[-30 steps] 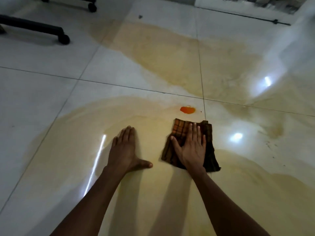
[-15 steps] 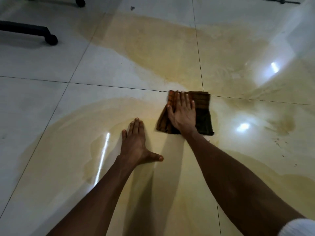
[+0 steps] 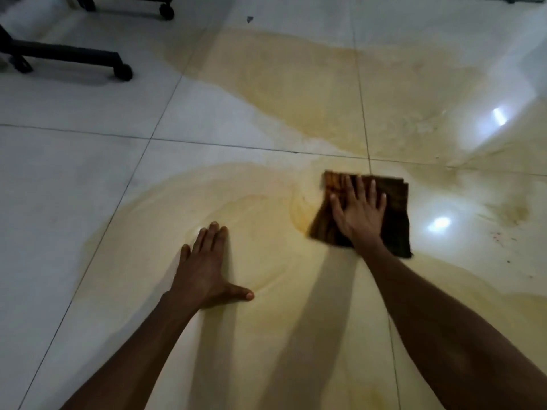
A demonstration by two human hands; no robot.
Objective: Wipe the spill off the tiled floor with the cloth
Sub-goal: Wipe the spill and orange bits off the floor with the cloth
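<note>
A folded brown checked cloth (image 3: 393, 208) lies flat on the white tiled floor (image 3: 74, 187), just below a grout line. My right hand (image 3: 359, 213) presses down on it, palm flat and fingers spread. My left hand (image 3: 207, 267) rests flat on the wet tile to the left, fingers together, thumb out, holding nothing. A thin yellowish spill (image 3: 266, 232) covers the tiles around both hands. A darker yellow smear (image 3: 299, 214) curves along the cloth's left edge.
More yellow spill (image 3: 310, 84) spreads over the far tiles. Black chair legs with castors (image 3: 121, 69) stand at the far left, with another castor (image 3: 166, 11) beyond. Small dark specks (image 3: 500, 235) dot the floor at the right. Bright light reflections (image 3: 441, 223) sit on the wet tiles.
My right hand pushed the cloth forward over an orange blob, which is no longer visible, then drew it back slightly. My left hand stayed planted.
</note>
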